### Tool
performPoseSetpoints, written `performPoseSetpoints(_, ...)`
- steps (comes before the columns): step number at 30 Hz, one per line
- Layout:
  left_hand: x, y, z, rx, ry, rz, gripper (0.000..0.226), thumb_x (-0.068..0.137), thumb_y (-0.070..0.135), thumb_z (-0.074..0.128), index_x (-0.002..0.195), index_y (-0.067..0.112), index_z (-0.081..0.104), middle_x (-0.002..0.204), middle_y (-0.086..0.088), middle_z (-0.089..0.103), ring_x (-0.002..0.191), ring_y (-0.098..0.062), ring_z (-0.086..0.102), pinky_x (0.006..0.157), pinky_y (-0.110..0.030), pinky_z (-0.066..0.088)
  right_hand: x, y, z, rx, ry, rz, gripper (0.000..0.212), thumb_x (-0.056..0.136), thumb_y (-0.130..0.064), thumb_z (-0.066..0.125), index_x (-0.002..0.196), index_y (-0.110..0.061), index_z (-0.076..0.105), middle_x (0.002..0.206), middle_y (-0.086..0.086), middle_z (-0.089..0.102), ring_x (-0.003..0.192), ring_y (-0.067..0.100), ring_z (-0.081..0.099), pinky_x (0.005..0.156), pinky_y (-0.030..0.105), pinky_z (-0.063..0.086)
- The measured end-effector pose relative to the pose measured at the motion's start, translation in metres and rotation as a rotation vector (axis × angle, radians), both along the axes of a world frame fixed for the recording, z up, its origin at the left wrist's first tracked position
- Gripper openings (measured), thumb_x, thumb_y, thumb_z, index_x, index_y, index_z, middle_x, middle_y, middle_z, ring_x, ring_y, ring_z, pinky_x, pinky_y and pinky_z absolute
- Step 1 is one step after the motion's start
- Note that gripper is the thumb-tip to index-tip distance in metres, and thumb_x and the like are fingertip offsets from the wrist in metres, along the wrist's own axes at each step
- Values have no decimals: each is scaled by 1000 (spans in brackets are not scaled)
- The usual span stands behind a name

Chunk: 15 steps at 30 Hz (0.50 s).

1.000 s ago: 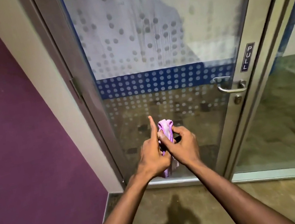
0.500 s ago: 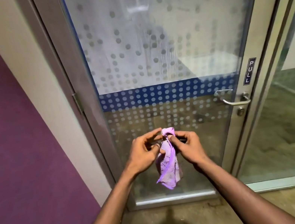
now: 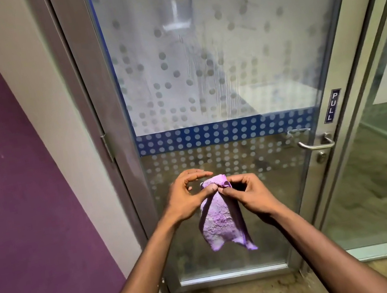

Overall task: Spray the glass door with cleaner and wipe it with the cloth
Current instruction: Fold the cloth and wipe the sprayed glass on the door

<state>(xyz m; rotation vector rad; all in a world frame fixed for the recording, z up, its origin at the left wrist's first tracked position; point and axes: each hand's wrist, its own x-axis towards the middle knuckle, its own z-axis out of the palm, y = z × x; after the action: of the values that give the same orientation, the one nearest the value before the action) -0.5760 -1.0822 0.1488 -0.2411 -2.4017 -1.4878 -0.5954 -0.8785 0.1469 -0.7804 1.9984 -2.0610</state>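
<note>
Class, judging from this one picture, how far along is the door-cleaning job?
Done: the upper glass door shows wet runs, so spraying looks done. In hand: left hand and right hand pinch the purple cloth, which hangs off the glass. Left: the wiping.

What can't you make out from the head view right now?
- Spray bottle: none in frame.
- Door top: cut off by the upper edge.
- Room behind: blurred by the frosted film.
- Cloth top: partly hidden under the fingers of left hand and right hand.
</note>
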Motion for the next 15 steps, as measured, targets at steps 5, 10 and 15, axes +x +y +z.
performPoseSetpoints(5,-3,-26,6,128,-295,-238,43,90,24,80,132,18,68,128,5,74,121,-10,67,105,-29,53,-19,11,23,2,-46,145,22,97,-4,66,115,-8,78,113,9,79,103,15,72,91,24,57)
performPoseSetpoints(10,-14,-27,17,286,-182,-196,26,85,1,82,110,4,74,97,-1,77,87,-9,71,81,-20,58,-35,20,25,53,12,-118,19,94,-5,71,110,-12,80,107,5,81,98,13,72,84,20,56)
performPoseSetpoints(15,-42,9,38,90,77,-49,24,79,-5,84,102,1,78,97,-9,78,88,-14,69,86,-25,54,-53,20,7,284,259,-835,16,87,-20,80,101,-26,76,79,-4,72,75,22,68,75,40,57)
